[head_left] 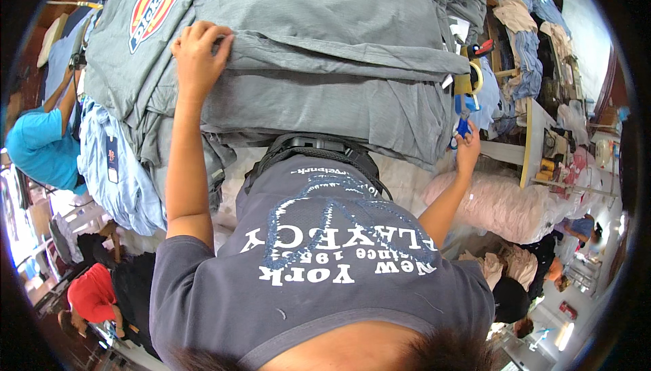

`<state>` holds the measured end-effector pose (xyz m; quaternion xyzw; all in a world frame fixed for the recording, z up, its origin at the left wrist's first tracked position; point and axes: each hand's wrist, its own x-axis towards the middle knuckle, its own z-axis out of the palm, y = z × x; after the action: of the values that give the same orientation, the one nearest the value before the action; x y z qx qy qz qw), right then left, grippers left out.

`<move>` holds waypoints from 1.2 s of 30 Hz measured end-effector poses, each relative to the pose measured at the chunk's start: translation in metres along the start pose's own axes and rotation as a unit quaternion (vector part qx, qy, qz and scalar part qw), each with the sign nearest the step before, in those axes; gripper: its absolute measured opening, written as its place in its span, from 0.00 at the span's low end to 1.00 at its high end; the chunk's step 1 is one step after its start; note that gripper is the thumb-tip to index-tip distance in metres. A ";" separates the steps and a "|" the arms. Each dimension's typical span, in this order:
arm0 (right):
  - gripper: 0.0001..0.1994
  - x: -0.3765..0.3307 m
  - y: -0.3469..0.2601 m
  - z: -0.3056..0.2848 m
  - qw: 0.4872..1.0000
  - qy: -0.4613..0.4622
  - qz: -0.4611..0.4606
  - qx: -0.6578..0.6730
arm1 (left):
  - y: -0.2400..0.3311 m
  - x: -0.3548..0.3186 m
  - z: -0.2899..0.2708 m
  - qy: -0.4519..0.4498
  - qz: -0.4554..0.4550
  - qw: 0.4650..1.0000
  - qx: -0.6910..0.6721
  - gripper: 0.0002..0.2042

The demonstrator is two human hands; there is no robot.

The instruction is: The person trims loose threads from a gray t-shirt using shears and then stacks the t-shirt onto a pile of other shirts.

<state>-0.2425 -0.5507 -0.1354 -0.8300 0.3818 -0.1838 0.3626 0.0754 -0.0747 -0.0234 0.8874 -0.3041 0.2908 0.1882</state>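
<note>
Gripping apparent blue-handled scissors (463, 127) with right hand (468, 144), seemingly kept beside the grey garment (346, 55) to leave it uncovered. Farther out, pinching its folded edge with left hand (201, 44), seemingly to keep it straight. Spread over grey layers (305, 103), matte, lightly creased; multicoloured logo (154, 10) at far left.

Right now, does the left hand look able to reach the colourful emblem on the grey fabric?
Probably yes: the emblem lies ahead and left of the left hand, with nothing visible blocking it.
</note>
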 end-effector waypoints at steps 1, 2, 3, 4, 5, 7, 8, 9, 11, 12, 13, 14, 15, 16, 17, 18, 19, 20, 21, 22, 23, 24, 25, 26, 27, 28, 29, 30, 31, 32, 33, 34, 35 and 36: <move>0.26 -0.002 0.000 0.006 0.999 0.020 0.007 -0.034 | 0.009 0.001 0.002 -0.025 0.001 0.999 0.025 0.07; 0.26 -0.006 0.000 0.013 0.997 0.039 0.014 -0.068 | 0.019 0.004 0.006 -0.038 0.010 0.999 0.020 0.08; 0.24 -0.013 -0.026 0.018 0.988 0.050 0.001 -0.148 | 0.028 0.003 0.010 -0.052 0.016 0.998 0.020 0.10; 0.22 -0.017 -0.035 0.024 0.977 0.050 0.004 -0.207 | 0.034 0.003 0.014 -0.065 0.023 0.997 0.016 0.11; 0.21 -0.018 -0.041 0.029 0.963 0.049 0.006 -0.266 | 0.034 0.000 0.021 -0.105 0.021 0.994 0.017 0.16; 0.14 -0.014 -0.046 0.030 0.943 0.015 0.001 -0.332 | 0.038 -0.004 0.030 -0.123 0.000 0.992 -0.007 0.19; 0.12 -0.011 -0.051 0.029 0.938 0.021 0.006 -0.347 | 0.039 -0.005 0.032 -0.132 -0.011 0.991 -0.018 0.21; 0.10 -0.008 -0.059 0.027 0.932 0.027 0.014 -0.361 | 0.041 -0.003 0.031 -0.158 -0.020 0.987 -0.010 0.26; 0.08 -0.001 -0.081 0.024 0.953 0.076 -0.030 -0.291 | 0.041 -0.004 0.032 -0.162 -0.039 0.986 -0.026 0.26; 0.07 0.001 -0.094 0.021 0.969 0.120 -0.077 -0.202 | 0.040 -0.003 0.031 -0.163 -0.049 0.985 -0.035 0.26; 0.07 0.003 -0.108 0.019 0.973 0.164 -0.121 -0.111 | 0.040 -0.002 0.033 -0.158 -0.051 0.985 -0.044 0.25; 0.07 0.005 -0.128 0.021 0.981 0.129 -0.145 -0.006 | 0.039 -0.003 0.034 -0.154 -0.052 0.985 -0.053 0.24; 0.08 0.004 -0.150 0.027 0.977 0.091 -0.167 0.097 | 0.038 -0.003 0.036 -0.149 -0.055 0.985 -0.064 0.22; 0.08 0.003 -0.167 0.036 0.972 0.005 -0.183 0.147 | 0.038 -0.004 0.039 -0.136 -0.070 0.986 -0.071 0.21; 0.07 0.001 -0.183 0.047 0.957 -0.081 -0.198 0.194 | 0.038 -0.004 0.042 -0.123 -0.086 0.986 -0.077 0.20; 0.08 0.000 -0.198 0.059 0.945 -0.118 -0.284 0.110 | 0.038 -0.004 0.044 -0.110 -0.102 0.985 -0.083 0.18; 0.10 -0.003 -0.214 0.066 0.944 -0.166 -0.283 0.041 | 0.040 -0.003 0.047 -0.107 -0.122 0.984 -0.070 0.17; 0.12 0.008 -0.211 0.081 0.920 -0.147 -0.363 0.000 | 0.042 -0.001 0.049 -0.104 -0.143 0.983 -0.056 0.16; 0.15 0.021 -0.206 0.096 0.889 -0.126 -0.437 -0.043 | 0.046 0.001 0.052 -0.102 -0.161 0.981 -0.043 0.15; 0.17 0.028 -0.207 0.105 0.894 -0.106 -0.431 -0.059 | 0.048 0.002 0.055 -0.091 -0.152 0.984 -0.024 0.14; 0.19 0.031 -0.210 0.113 0.898 -0.086 -0.424 -0.076 | 0.050 0.002 0.058 -0.079 -0.143 0.987 -0.005 0.14; 0.21 0.035 -0.214 0.119 0.901 -0.066 -0.419 -0.092 | 0.051 0.001 0.061 -0.067 -0.135 0.989 0.015 0.13; 0.22 0.037 -0.217 0.124 0.906 -0.065 -0.405 -0.108 | 0.051 0.002 0.062 -0.066 -0.125 0.990 0.002 0.12; 0.24 0.040 -0.220 0.128 0.910 -0.064 -0.390 -0.123 | 0.051 0.002 0.063 -0.065 -0.114 0.991 -0.011 0.11; 0.25 0.040 -0.221 0.131 0.914 -0.063 -0.375 -0.139 | 0.051 0.002 0.064 -0.065 -0.104 0.992 -0.024 0.09; 0.26 0.041 -0.221 0.133 0.916 -0.058 -0.374 -0.133 | 0.051 0.001 0.064 -0.051 -0.119 0.989 -0.069 0.08; 0.26 0.041 -0.220 0.136 0.917 -0.054 -0.374 -0.126 | 0.049 0.000 0.062 -0.035 -0.134 0.984 -0.113 0.08; 0.27 0.042 -0.220 0.137 0.919 -0.050 -0.373 -0.120 | 0.048 -0.002 0.060 -0.020 -0.149 0.976 -0.157 0.07; 0.27 0.040 -0.220 0.137 0.920 -0.045 -0.371 -0.116 | 0.046 -0.003 0.054 -0.001 -0.164 0.967 -0.197 0.06; 0.28 0.041 -0.219 0.137 0.920 -0.048 -0.374 -0.109 | 0.043 -0.006 0.045 0.018 -0.179 0.955 -0.237 0.06; 0.28 0.043 -0.215 0.137 0.920 -0.048 -0.374 -0.103 | 0.043 -0.006 0.030 -0.001 -0.209 0.935 -0.286 0.06; 0.28 0.045 -0.212 0.137 0.921 -0.048 -0.375 -0.096 | 0.041 -0.011 0.012 -0.028 -0.221 0.910 -0.350 0.07; 0.28 0.043 -0.213 0.135 0.925 -0.053 -0.364 -0.095 | 0.031 -0.019 -0.006 -0.115 -0.224 0.891 -0.377 0.07; 0.28 0.043 -0.212 0.134 0.927 -0.051 -0.358 -0.097 | 0.028 -0.026 -0.029 -0.238 -0.216 0.864 -0.387 0.08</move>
<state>-0.0310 -0.4269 -0.0664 -0.9509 0.0557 -0.2210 0.2096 0.0290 -0.0694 -0.0130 0.8289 -0.2287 -0.1187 0.4965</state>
